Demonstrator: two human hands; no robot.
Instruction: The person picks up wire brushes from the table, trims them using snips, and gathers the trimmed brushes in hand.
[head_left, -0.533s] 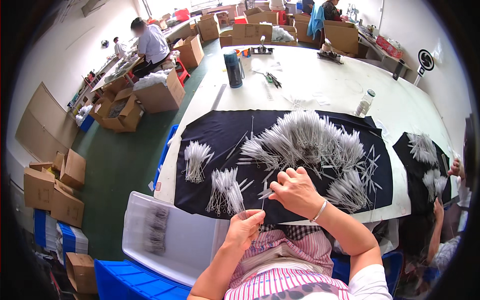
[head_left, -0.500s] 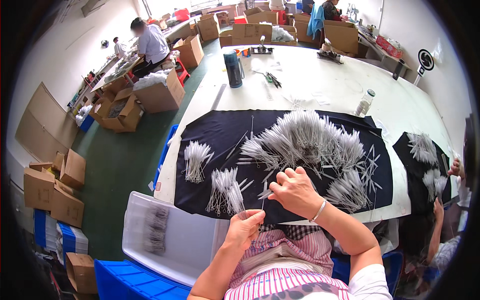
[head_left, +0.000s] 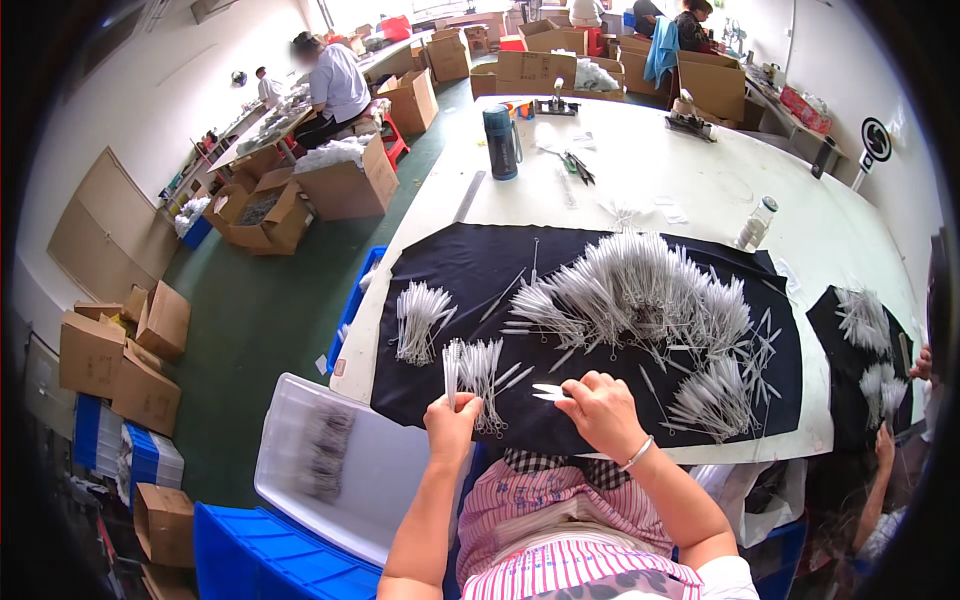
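My left hand [head_left: 452, 424], closed, holds an upright bunch of thin white brushes [head_left: 452, 366] beside a pile of wire-looped brushes [head_left: 482, 372] on the black cloth. My right hand [head_left: 600, 412] is pinched on a thing with two pale pointed tips [head_left: 549, 392], set slightly apart; its kind cannot be made out, and the fingers hide the rest. A silver bangle [head_left: 637, 453] is on the right wrist. Past the hands lies a large fanned heap of white brushes [head_left: 640, 285]. Smaller bundles of brushes lie to the left [head_left: 420, 318] and right [head_left: 712, 405].
The black cloth [head_left: 430, 260] covers the near part of a white table [head_left: 650, 160]. A dark blue flask [head_left: 502, 143], scissors [head_left: 580, 168] and a glass jar [head_left: 757, 222] stand or lie beyond. A translucent bin [head_left: 385, 480] sits at lower left. Another person's hand [head_left: 885, 445] works at far right.
My left hand has moved up and left with its bunch, to the pile's edge. My right hand has drawn away from it, pale tips still in its fingers. The whole view has shifted slightly.
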